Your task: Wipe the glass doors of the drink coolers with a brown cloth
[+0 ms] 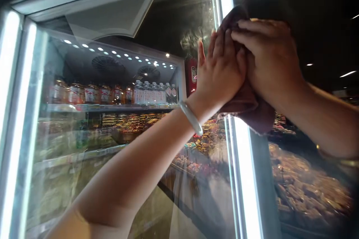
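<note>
A dark reddish-brown cloth (260,114) is pressed against the lit right edge of a glass cooler door (196,198). My left hand (220,69), with a pale bangle (191,118) at the wrist, lies with fingers stretched out at the cloth's left side, its little-finger side toward the glass. From the right, my right hand (273,58) holds the cloth, its fingertips beside those of my left hand. Part of the cloth hangs below both hands. The palms are hidden.
Behind the glass, bottles (154,92) line an upper shelf (112,108). Bright light strips (248,171) run down both sides of the door. Piled packaged goods (308,183) stand at the lower right. A white panel (112,16) shows in the glass at the upper left.
</note>
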`<control>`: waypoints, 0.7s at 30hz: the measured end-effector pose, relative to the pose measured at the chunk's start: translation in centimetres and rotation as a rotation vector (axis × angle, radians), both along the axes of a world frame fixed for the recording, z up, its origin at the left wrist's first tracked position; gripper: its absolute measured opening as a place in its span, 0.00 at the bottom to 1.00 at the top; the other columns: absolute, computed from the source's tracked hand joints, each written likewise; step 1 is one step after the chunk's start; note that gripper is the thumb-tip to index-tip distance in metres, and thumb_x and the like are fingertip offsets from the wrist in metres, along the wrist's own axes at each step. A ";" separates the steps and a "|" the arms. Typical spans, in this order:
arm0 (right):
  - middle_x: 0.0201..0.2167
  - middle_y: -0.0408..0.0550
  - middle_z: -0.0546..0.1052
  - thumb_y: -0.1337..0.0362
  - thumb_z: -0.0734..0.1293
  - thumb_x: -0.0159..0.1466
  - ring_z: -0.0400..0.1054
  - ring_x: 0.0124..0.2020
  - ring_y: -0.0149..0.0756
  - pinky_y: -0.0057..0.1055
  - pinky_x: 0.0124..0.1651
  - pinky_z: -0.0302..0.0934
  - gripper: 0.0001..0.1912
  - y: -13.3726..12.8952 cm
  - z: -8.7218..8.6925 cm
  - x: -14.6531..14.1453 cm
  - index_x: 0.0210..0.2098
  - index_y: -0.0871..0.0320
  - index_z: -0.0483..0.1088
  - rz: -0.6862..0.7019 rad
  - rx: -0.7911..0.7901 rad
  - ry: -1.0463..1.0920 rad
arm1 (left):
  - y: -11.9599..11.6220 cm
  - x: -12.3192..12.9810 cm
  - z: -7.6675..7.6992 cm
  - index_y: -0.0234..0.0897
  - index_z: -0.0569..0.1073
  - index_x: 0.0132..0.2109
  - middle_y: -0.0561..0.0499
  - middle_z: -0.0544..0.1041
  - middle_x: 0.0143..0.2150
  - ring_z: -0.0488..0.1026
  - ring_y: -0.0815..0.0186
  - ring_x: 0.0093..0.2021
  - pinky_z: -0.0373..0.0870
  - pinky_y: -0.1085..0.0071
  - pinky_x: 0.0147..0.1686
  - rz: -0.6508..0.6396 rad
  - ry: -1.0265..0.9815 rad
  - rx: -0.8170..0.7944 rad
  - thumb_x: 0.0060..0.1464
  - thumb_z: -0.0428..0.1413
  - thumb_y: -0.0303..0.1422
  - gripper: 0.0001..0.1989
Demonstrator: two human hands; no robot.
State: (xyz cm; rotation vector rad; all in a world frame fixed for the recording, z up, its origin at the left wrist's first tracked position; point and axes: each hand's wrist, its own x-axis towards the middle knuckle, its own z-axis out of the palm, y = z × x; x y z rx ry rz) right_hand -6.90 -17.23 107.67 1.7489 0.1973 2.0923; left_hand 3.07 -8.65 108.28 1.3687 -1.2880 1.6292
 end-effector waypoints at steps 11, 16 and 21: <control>0.71 0.42 0.66 0.69 0.61 0.72 0.60 0.72 0.48 0.58 0.75 0.58 0.31 -1.9 -17.2 0.8 0.71 0.36 0.62 0.364 0.104 0.068 | 1.1 -2.8 -17.4 0.24 0.52 0.76 0.37 0.51 0.80 0.39 0.58 0.81 0.48 0.53 0.79 0.174 0.009 0.039 0.70 0.43 0.34 0.33; 0.69 0.44 0.68 0.69 0.60 0.73 0.62 0.71 0.47 0.57 0.75 0.58 0.29 -2.1 -16.3 1.3 0.70 0.39 0.63 0.431 0.074 0.070 | 1.1 -2.7 -16.8 0.21 0.52 0.76 0.35 0.51 0.80 0.39 0.57 0.81 0.46 0.54 0.80 0.221 0.015 0.055 0.71 0.42 0.35 0.32; 0.68 0.49 0.70 0.66 0.58 0.74 0.62 0.71 0.45 0.52 0.76 0.58 0.23 -1.7 -13.4 1.1 0.66 0.47 0.69 0.392 0.089 0.035 | 1.5 -3.4 -13.9 0.26 0.45 0.78 0.43 0.46 0.81 0.35 0.64 0.81 0.41 0.60 0.80 0.203 0.057 0.041 0.74 0.39 0.34 0.32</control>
